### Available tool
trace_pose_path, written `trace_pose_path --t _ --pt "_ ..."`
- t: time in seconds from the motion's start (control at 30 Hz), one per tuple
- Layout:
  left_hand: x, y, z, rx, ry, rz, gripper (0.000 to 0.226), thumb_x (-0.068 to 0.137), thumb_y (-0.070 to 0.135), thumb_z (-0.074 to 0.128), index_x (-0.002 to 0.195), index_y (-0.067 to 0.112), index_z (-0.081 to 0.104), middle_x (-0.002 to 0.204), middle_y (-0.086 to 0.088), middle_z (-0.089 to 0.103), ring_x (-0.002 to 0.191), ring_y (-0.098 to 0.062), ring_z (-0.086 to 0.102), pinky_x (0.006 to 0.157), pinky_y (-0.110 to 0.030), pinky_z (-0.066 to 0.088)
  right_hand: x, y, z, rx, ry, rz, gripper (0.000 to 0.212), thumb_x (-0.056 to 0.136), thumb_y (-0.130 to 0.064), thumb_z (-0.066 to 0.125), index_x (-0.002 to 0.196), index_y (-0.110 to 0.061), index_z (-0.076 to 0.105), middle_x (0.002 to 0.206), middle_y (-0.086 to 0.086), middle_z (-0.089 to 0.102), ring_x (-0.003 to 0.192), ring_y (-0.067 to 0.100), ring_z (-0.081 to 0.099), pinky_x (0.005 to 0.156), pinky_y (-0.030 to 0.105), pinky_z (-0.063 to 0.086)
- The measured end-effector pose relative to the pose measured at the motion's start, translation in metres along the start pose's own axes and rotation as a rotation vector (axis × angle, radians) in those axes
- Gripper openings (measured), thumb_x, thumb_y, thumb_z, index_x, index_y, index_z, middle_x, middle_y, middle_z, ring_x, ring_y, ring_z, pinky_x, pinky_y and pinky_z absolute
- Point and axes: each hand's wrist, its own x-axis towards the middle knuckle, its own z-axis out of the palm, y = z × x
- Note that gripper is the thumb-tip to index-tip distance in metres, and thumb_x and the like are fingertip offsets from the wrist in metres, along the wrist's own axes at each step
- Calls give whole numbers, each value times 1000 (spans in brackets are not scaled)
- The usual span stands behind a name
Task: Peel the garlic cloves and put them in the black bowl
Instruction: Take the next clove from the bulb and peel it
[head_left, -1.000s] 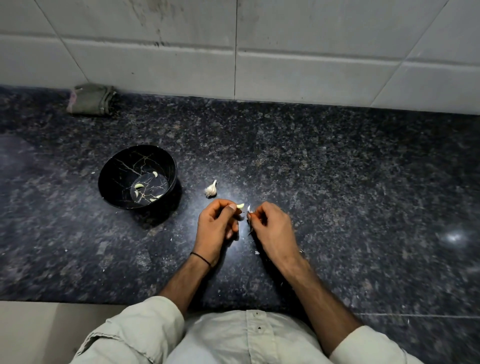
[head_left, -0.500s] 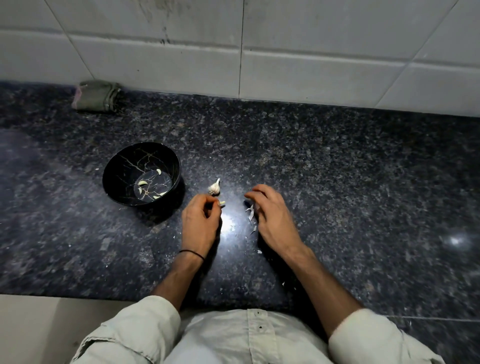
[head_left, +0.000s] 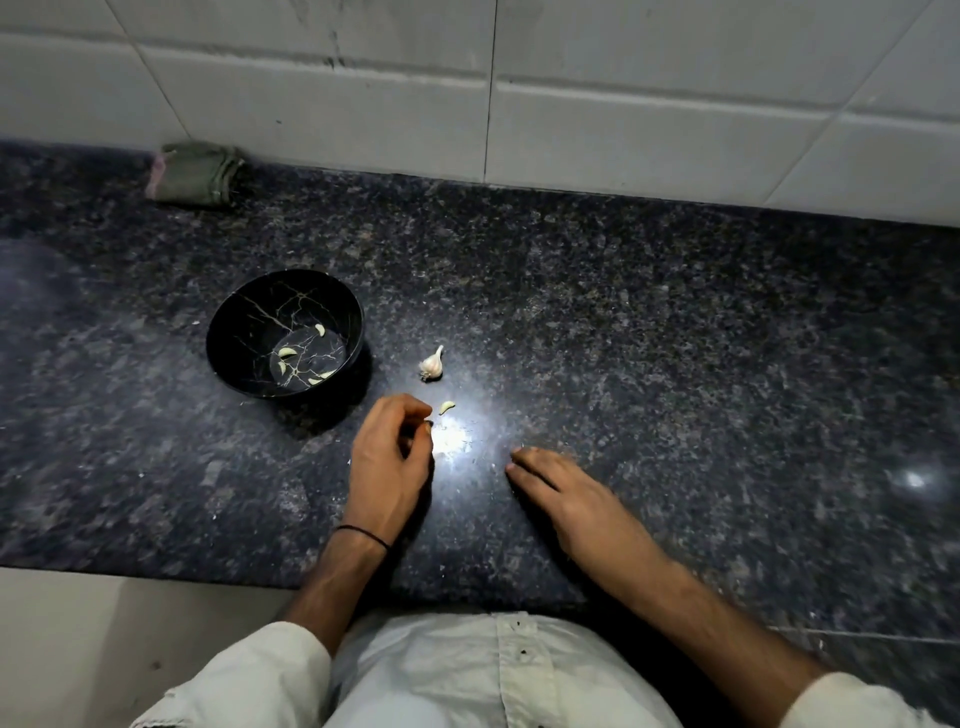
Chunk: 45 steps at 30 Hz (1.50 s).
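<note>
Head view. Left hand: fingers curled in toward thumb; cannot tell whether anything is pinched. Loose clove lies on counter just past its fingertips, not touching. Garlic bulb farther beyond. Black bowl, four cloves inside, ahead-left of that hand. Right hand: fingers straight, flat on counter, holding nothing.

No readable text, label, brand, number or sign anywhere: none on black bowl, wall tiles, countertop, folded cloth, shirt.
</note>
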Motion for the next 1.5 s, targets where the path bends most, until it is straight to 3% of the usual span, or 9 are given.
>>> trace_pose_path --t 0.13,0.3,0.43,0.53,0.63,0.8,1.03,1.2,1.5 --pt "-13 11 -8 39 -38 65 21 86 -12 62 95 6 66 98 3 61 93 0 58 83 -7 40 -14 4 3 -44 102 -101 33 96 -13 43 117 -3 66 120 11 64 105 26 59 97 29 44" --pt "-23 25 -6 20 -153 132 21 86 -17 60 93 2 65 100 -4 61 97 1 56 87 -4 40 -13 9 4 -114 157 -172 25 97 -10 44 114 -3 61 117 11 61 97 26 59 82 34 55" --pt "-24 35 0 -2 -248 165 20 86 -16 60 93 2 65 100 -5 61 96 -5 58 86 -4 41 -3 12 2 -147 170 -158 22 90 -2 46 105 -2 62 110 12 62 97 26 57 86 33 51" --pt "-24 37 2 4 -310 183 19 88 -11 60 94 6 65 101 -1 61 96 -8 59 87 -9 40 10 20 -14 299 277 233 29 81 15 52 94 -7 66 95 5 67 90 16 60 83 24 48" --pt "-24 38 6 9 -352 205 19 89 -8 60 95 9 64 102 3 60 98 -10 59 89 -18 44 13 34 -40 960 382 719 22 87 11 62 89 -10 69 84 -3 71 77 1 64 75 12 48" --pt "-23 44 16 25 -402 222 19 88 -7 62 96 9 65 102 3 61 97 -8 58 88 -16 43 -8 42 -57 1708 567 864 23 86 17 54 92 -4 63 80 2 71 75 7 65 74 14 55" --pt "-17 60 38 0 -539 289 14 91 -1 62 99 11 65 104 4 60 99 -10 59 89 -23 46 -36 30 -53 1934 722 1007 22 87 14 50 92 -4 63 77 3 69 70 9 65 73 16 56" --pt "-11 78 60 -53 -659 366 14 91 1 60 98 11 66 103 3 61 99 -8 59 89 -18 44 -52 14 -59 2001 889 1067 24 91 14 47 90 -4 62 76 4 70 69 9 66 73 16 55" --pt "-42 125 101 -254 -988 526 18 91 -3 60 98 11 69 99 2 64 89 -4 60 78 -10 42 -117 -59 -77 2037 1507 1016 27 93 16 41 89 -1 61 83 10 66 75 16 62 69 17 56"
